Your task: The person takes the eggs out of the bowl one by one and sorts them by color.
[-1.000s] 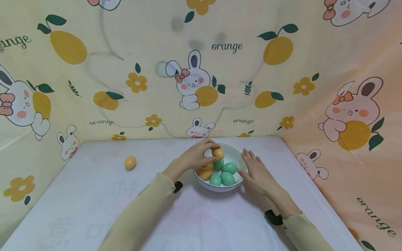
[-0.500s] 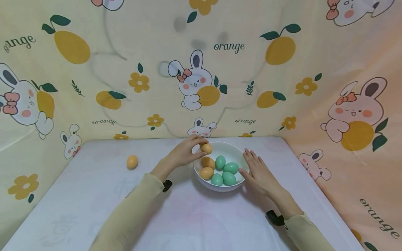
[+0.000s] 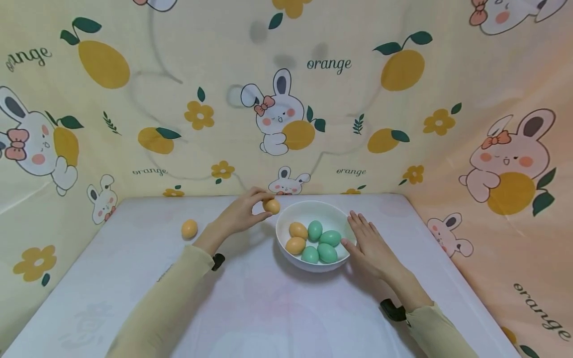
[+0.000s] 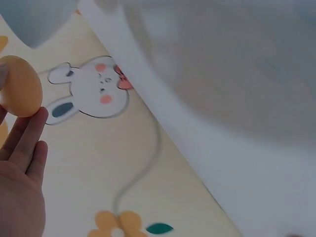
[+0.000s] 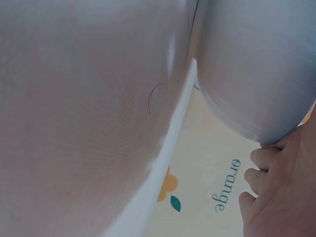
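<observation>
Just left of the white bowl (image 3: pixel 329 213), my left hand (image 3: pixel 237 215) pinches an orange egg (image 3: pixel 271 206) between thumb and fingers, above the table. The left wrist view shows this orange egg (image 4: pixel 23 88) at its left edge, held at the fingertips. With fingers straight, my right hand (image 3: pixel 371 248) rests against the bowl's right side; in the right wrist view its fingers touch the bowl's outer wall (image 5: pixel 256 74). Inside the bowl lie two orange eggs, one behind (image 3: pixel 298 230) and one in front (image 3: pixel 295 245), beside several green eggs (image 3: pixel 327 252).
Another orange egg (image 3: pixel 189 229) lies on the left of the white-covered table (image 3: pixel 268 308). A patterned cloth (image 3: pixel 215 74) with rabbits and oranges hangs behind the table and along both sides. A dark band (image 3: pixel 393 310) is on the right wrist.
My left hand has carried the orange egg up and left, from over the inside of the bowl to beyond its left rim. The right hand has stayed at the bowl.
</observation>
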